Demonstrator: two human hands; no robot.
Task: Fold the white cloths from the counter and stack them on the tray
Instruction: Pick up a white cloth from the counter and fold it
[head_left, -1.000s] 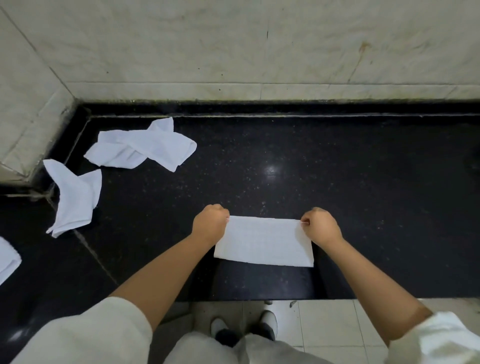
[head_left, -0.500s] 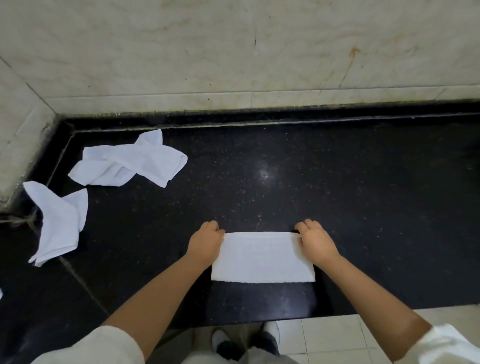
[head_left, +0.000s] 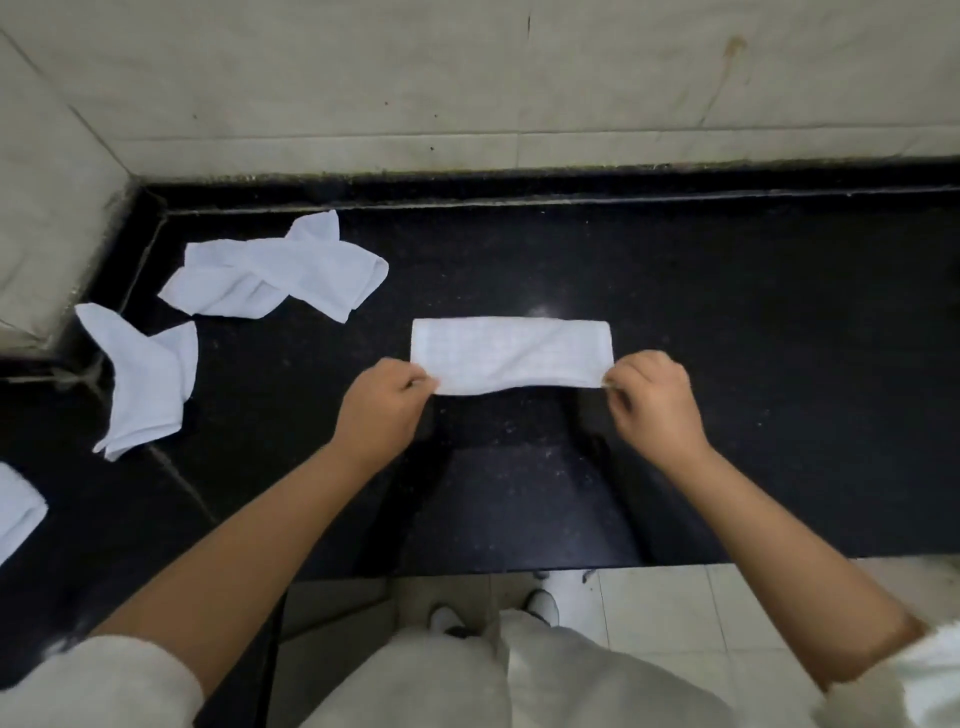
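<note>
**Both hands pinch a folded cloth strip over a black counter**

Pale square floor tiles (head_left: 670, 613) and the toes of white shoes (head_left: 543, 605) show nearest, below the front edge of a polished black speckled stone counter (head_left: 727, 291) that fills the middle of the view. Light trousers and cream sleeves frame the bottom.

Two bare forearms reach forward over the counter. The left hand (head_left: 382, 410) has its fingers curled, thumb and forefinger pinching the near left corner of a white woven cloth folded into a long rectangle (head_left: 511, 353). The right hand (head_left: 652, 402) pinches the near right corner in the same way, its other fingers curled under. Between the two hands the near edge of the strip sags slightly; the far edge lies straight, and whether it rests on the stone cannot be told.

At the left edge of the view, level with the forearms, part of another white cloth (head_left: 15, 506) is cut off by the frame. Further back on the left lies a crumpled white cloth with two raised points (head_left: 143, 384). Just beyond it a longer rumpled white cloth (head_left: 280, 273) sprawls near the corner; the two look very close, though contact cannot be judged.

Behind the counter rises a beige marble-look wall (head_left: 467, 78) with a brown stain at upper right, meeting a side wall at the left corner.
</note>
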